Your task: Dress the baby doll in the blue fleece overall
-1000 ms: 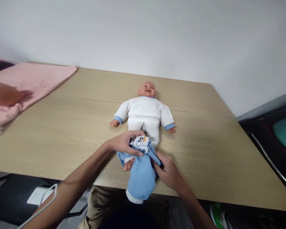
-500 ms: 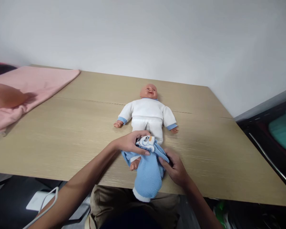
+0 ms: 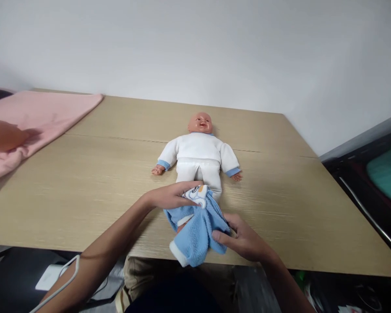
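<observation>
Spreading over the upper left of the counter (image 3: 296,208), a pink cloth (image 3: 55,108) bears a rounded, orange-brown object (image 3: 3,134) that the left edge of the frame cuts off, so we cannot tell what it is. At lower left we see a black seat (image 3: 13,271) with a flat white device (image 3: 50,277) on it, and a white cable (image 3: 68,276) crossing the left forearm. At lower centre the left hand (image 3: 169,195) is mostly closed on a blue garment (image 3: 197,234), thumb across its white printed patch and the other fingers beyond it. The garment is bunched over the lower legs of a doll (image 3: 198,146), its bottom end overlapping the counter's near edge. The doll lies face up at the frame's centre, head away from us, arms spread, dressed in white with blue cuffs. Just right of that, the right hand (image 3: 246,241) is half curled, thumb in front and fingers behind, pinching the garment's side. At far right we make out a teal item (image 3: 386,174), too blurred to name.
</observation>
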`<state>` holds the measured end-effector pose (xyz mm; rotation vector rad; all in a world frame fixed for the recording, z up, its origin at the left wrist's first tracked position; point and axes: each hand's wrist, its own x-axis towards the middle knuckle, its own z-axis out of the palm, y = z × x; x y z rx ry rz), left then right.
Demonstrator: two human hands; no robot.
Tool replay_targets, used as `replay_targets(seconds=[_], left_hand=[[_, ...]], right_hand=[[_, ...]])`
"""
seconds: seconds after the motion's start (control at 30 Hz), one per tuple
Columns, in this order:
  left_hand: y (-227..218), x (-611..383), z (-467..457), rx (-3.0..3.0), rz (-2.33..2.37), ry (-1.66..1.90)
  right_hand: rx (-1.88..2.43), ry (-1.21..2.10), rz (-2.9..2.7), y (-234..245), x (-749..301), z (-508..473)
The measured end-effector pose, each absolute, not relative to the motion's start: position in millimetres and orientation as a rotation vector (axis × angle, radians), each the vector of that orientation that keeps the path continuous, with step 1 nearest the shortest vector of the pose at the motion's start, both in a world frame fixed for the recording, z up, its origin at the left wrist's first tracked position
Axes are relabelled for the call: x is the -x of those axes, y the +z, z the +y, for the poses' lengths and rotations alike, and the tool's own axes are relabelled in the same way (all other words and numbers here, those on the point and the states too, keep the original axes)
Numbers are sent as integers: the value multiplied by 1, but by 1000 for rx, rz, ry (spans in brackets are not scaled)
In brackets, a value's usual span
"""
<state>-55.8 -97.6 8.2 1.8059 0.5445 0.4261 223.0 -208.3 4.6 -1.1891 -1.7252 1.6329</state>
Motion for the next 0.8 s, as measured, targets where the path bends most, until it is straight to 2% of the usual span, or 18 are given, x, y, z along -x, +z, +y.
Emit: replay_targets(seconds=[0.17,0.43,0.8], left_hand=[[15,54,-100,-1811,556,389],[23,57,-88,-1762,182,342],[9,65,-94,-1513,406,314]], right_hand=[[1090,1504,-1702,29,-214,-213],[1269,1651,-924,-19,-213,-207],[1203,1743,-1609,27,-218,-200]])
